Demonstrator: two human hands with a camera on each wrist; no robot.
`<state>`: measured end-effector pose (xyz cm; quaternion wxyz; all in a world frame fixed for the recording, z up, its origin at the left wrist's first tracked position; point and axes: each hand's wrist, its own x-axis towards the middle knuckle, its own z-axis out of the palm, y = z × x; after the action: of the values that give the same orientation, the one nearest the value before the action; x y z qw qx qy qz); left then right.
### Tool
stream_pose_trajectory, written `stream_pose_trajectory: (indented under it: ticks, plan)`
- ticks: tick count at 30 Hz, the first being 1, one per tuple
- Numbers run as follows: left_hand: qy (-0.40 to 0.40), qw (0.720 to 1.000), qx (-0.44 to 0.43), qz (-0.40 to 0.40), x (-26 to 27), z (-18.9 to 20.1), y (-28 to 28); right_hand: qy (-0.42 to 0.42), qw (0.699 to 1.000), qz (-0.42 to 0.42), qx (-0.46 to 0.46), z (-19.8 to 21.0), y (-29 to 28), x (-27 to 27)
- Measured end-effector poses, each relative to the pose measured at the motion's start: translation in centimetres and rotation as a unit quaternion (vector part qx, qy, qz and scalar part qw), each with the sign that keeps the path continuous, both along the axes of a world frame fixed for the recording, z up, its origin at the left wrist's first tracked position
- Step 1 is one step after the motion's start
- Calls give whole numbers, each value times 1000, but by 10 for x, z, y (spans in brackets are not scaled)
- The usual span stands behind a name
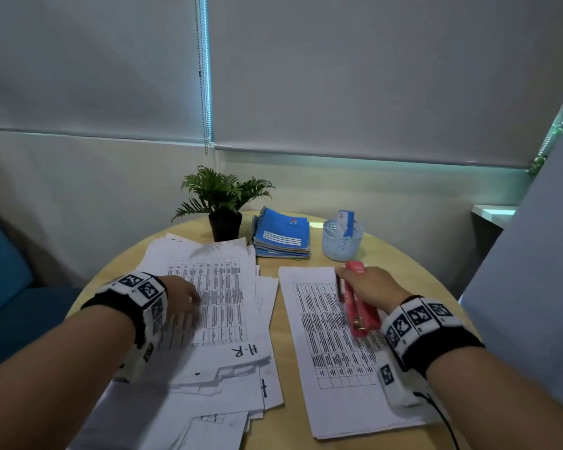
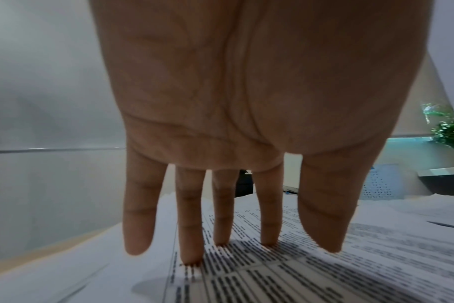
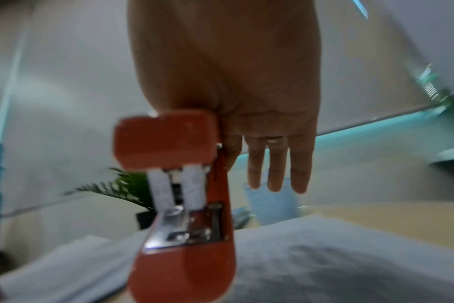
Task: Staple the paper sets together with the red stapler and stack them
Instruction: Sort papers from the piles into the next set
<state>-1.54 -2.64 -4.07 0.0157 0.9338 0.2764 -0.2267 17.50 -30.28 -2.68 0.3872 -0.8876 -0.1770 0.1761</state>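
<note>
My right hand (image 1: 368, 287) holds the red stapler (image 1: 359, 310) just above a printed paper set (image 1: 332, 358) on the right of the round table. In the right wrist view the stapler (image 3: 182, 205) sits by the thumb side of the right hand (image 3: 246, 123), while three fingers (image 3: 277, 174) hang straight beside it. My left hand (image 1: 182, 297) lies flat on a loose pile of printed sheets (image 1: 228, 319) at the left. Its straight fingers (image 2: 220, 235) touch the top sheet (image 2: 324, 276) with their tips.
At the back of the wooden table (image 1: 403, 264) stand a potted fern (image 1: 225, 219), a stack of blue notebooks (image 1: 283, 235) and a mesh cup (image 1: 342, 243). A blue seat (image 1: 4, 271) is on the left and a grey panel (image 1: 533, 287) on the right.
</note>
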Motion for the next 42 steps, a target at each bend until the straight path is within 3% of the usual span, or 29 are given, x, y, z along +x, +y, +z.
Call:
stream_pose_trajectory:
  ticks: [3,8,12,16,23,29,33,36,39,42]
  plan:
    - [-21,1000,-18,-5,1,-1,1,11,997,78,-4,4,43,-20]
    - [-40,998,-38,13,2,-3,11,37,983,162,-84,-10,99,-42]
    - [-43,997,-57,12,9,-2,21,-33,952,205,-223,-16,112,-43]
    - [-41,997,-56,22,21,-2,36,-69,920,241,-301,-11,116,-45]
    - [-54,995,74,44,48,-15,80,-90,902,257,-334,-16,123,-41]
    - [-99,980,113,132,58,-34,106,-69,913,235,-325,-23,123,-33]
    - [-65,981,61,173,90,-99,202,-60,919,227,-318,-28,124,-28]
    - [-69,978,36,192,83,-67,179,-52,921,222,-315,-27,124,-30]
    - [-179,960,106,189,44,-6,96,-51,921,223,-316,-27,123,-31]
    - [-313,922,67,216,30,13,82,-43,931,213,-292,-27,119,-29]
